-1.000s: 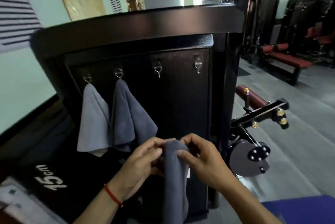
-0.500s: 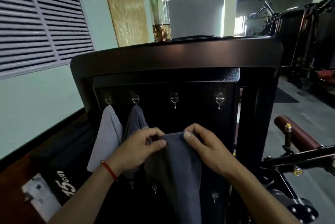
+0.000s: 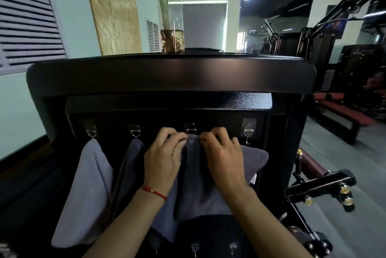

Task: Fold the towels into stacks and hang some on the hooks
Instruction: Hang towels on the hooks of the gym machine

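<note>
Where the black cabinet panel [image 3: 167, 78] faces the viewer, a row of four metal hooks runs along its upper edge. Far-left hook [image 3: 91, 131]: carries a light grey towel [image 3: 85, 193], hanging full length. Second hook [image 3: 135, 131]: carries a dark grey towel [image 3: 129, 165], hanging just beside the first. Left hand [image 3: 165, 157], red string bracelet [image 3: 154, 192] at the wrist: fingers curled, pinching the top edge of a third grey towel [image 3: 200, 184]. Third hook [image 3: 191, 128]: directly above the bunched towel edge, between both hands; whether the cloth is on it cannot be told. Right hand [image 3: 224, 157]: fingers curled, pinching the same edge. Fourth hook [image 3: 248, 132]: bare. On the cabinet top, far side: glass vase [image 3: 171, 28] with a plant. Right: gym benches [image 3: 344, 115].
</note>
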### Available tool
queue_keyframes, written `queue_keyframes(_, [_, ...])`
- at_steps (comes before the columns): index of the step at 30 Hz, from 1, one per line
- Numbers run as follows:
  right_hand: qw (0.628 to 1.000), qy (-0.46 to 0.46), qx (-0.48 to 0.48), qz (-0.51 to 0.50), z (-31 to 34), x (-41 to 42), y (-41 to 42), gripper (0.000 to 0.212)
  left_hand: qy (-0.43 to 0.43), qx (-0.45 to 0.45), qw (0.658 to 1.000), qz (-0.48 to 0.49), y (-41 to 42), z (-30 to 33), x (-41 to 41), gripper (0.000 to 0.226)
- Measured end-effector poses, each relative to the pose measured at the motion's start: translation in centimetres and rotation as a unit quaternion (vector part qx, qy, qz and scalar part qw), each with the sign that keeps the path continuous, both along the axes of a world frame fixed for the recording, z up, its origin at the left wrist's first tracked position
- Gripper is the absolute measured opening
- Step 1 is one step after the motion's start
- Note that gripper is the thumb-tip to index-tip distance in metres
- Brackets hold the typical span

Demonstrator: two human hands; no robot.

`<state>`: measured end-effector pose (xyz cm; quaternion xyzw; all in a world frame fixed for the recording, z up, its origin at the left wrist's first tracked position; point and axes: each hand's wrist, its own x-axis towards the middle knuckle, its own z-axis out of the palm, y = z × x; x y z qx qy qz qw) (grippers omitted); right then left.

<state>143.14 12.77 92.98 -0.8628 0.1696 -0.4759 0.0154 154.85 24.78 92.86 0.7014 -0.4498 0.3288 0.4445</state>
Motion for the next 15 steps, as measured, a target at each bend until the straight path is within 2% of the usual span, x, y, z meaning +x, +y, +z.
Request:
queue_keyframes(3, [0.999, -0.020, 0.025, -0.005, -1.0, -0.4, 0.9, 0.022, 0.009, -0.013, 1.000, -0.018, -0.1, -1.2, 0.3, 0.022])
queue_keyframes(7, [0.998, -0.010, -0.001, -0.070, -1.9, -1.3, 2.2, 0.022, -0.049, -0.004, 0.998, 0.047, 0.4, -2.9, -0.8, 0.023])
queue_keyframes(10, [0.996, 0.030, 0.003, -0.088, -2.9, -1.7, 3.0, 0.040, -0.044, 0.019, 0.995, 0.090, 1.1, -4.9, -1.7, 0.031])
queue_keyframes(13, [0.995, 0.038, 0.071, -0.057, -4.5, -2.0, 3.9, 0.044, -0.043, 0.066, 0.993, 0.088, 1.5, -6.5, -2.6, 0.036])
queue_keyframes(15, [0.989, 0.013, 0.144, -0.016, -5.5, -2.2, 4.6, 0.042, -0.008, 0.075, 0.995, 0.064, 1.7, -7.4, -3.2, 0.038])
